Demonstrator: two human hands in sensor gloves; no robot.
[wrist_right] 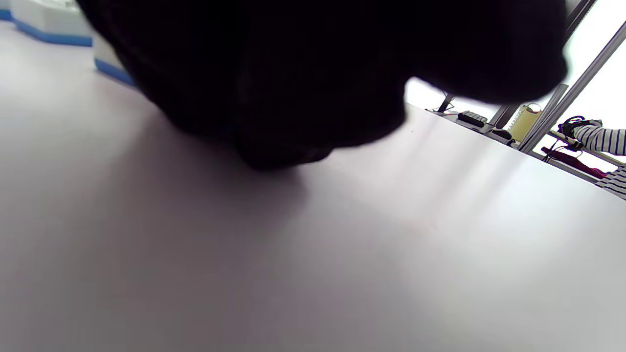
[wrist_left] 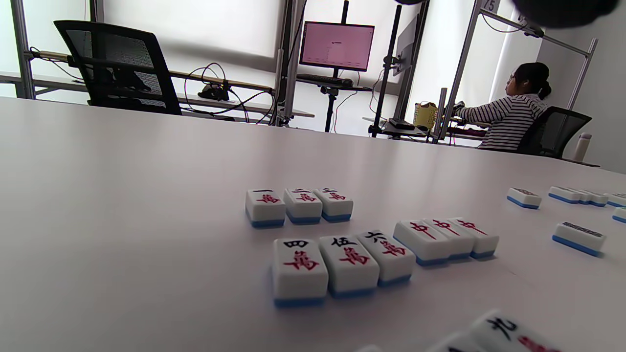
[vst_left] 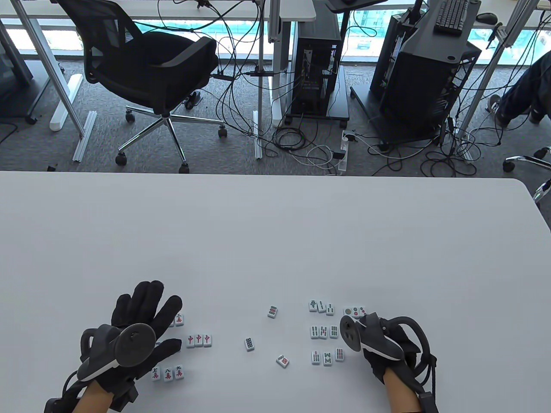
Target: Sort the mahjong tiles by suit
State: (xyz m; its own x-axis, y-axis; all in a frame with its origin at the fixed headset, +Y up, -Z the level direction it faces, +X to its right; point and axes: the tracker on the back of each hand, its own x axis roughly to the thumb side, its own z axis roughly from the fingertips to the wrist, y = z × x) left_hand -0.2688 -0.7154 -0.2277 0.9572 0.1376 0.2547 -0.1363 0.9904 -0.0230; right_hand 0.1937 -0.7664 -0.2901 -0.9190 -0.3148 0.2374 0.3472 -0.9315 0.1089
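Note:
My left hand hovers with straight, spread fingers over the character tiles; only a dark fingertip shows in its wrist view. Under it lie the one-two-three row, the four-five-six row, three red dragons and a lower row. Bamboo tiles form three rows on the right. My right hand sits just below the circle tiles, its fingers hidden under the tracker. Its glove fills the wrist view and touches the table.
Three loose circle tiles lie between the groups: one, another, a third. The white table stretches far beyond the tiles. An office chair and computer towers stand past its far edge. A seated person is at another desk.

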